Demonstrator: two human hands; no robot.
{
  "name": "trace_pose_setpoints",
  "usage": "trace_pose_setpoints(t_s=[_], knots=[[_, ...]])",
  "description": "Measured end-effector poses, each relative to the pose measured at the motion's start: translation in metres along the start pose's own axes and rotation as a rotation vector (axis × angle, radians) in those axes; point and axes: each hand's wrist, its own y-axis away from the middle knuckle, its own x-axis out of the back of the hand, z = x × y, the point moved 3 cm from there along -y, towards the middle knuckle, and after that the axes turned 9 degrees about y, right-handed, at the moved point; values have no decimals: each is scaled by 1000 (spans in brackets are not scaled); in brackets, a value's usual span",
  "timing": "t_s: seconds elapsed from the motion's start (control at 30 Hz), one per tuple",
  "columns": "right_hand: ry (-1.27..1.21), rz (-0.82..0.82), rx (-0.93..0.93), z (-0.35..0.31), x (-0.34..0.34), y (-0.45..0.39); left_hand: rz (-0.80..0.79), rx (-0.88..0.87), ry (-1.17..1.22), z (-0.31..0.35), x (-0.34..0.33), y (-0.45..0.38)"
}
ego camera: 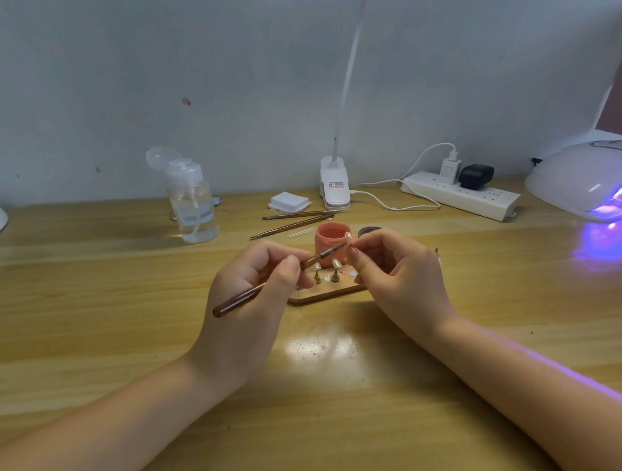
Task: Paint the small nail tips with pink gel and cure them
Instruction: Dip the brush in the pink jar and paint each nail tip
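The left hand (258, 292) is pinching a slim brown brush (275, 276), angling its tip onto a small pink nail tip (348, 236); the right hand (394, 267) is pinching that tip steady above the open pink gel pot (329, 243); the glowing white curing lamp (584, 181) is waiting far right.

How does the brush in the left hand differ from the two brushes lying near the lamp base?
The held brush is gripped by the left hand, raised and tilted toward the nail tip; the spare brushes lie flat on the table, untouched. All look like slim brown brushes.
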Motion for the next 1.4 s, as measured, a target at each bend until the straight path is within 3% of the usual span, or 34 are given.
trace_pose_setpoints(t_s=[0.5,0.7,1.07,1.17,1.27,1.4], knots=[[14,3,-13,2,1,-1,38,-1,-70,14,4,-21],[15,36,-22,5,-1,-1,-29,204,-485,13,-5,-92],[14,63,6,4,-1,-2,-219,437,-636,-11,-44,-131],[18,57,9,4,-2,-2,-161,476,-568,-13,-38,-131],[20,45,7,3,-2,-1,3,531,-393,-11,-23,-133],[24,25,10,2,-1,-1,123,735,-153,-16,2,-122]])
